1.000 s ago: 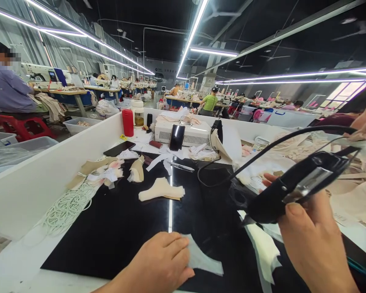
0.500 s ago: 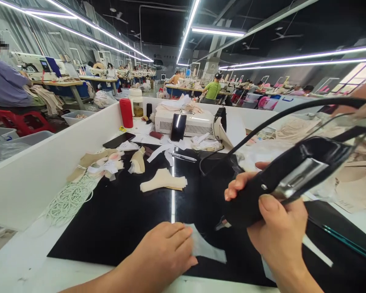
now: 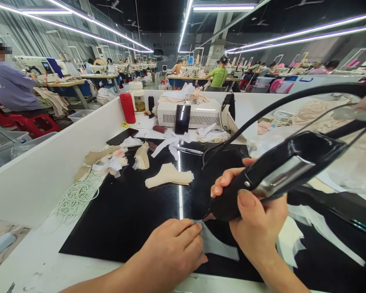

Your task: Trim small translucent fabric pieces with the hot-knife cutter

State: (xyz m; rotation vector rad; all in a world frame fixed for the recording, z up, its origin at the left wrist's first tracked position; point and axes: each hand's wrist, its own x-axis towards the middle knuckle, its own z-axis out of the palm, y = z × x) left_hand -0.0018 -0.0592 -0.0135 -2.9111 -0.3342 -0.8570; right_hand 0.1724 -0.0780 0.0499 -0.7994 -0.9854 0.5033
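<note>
My right hand (image 3: 256, 215) is wrapped around a black hand-held tool (image 3: 271, 175) with a silver metal lever and a thick cable. The tool's small tip points down and left, at the upper edge of a translucent grey fabric piece (image 3: 219, 242); whether it touches is unclear. My left hand (image 3: 177, 246) is closed over the left end of this piece, fingers together, pressing it to the black board (image 3: 125, 219). A stack of cream fabric cut-outs (image 3: 170, 176) lies farther back on the board.
Pale elastic cord (image 3: 79, 199) and fabric scraps (image 3: 110, 162) lie left, beside the white side wall (image 3: 49, 179). A pen (image 3: 189, 151), phone (image 3: 183, 118), white machine (image 3: 198, 114) and red can (image 3: 127, 108) stand or lie behind. White offcuts (image 3: 329, 232) lie right. Co-workers sit beyond.
My right hand has brought the tool left and slightly down, so its tip is now at the grey fabric's upper edge. The left hand stays on the fabric. The view has shifted a little.
</note>
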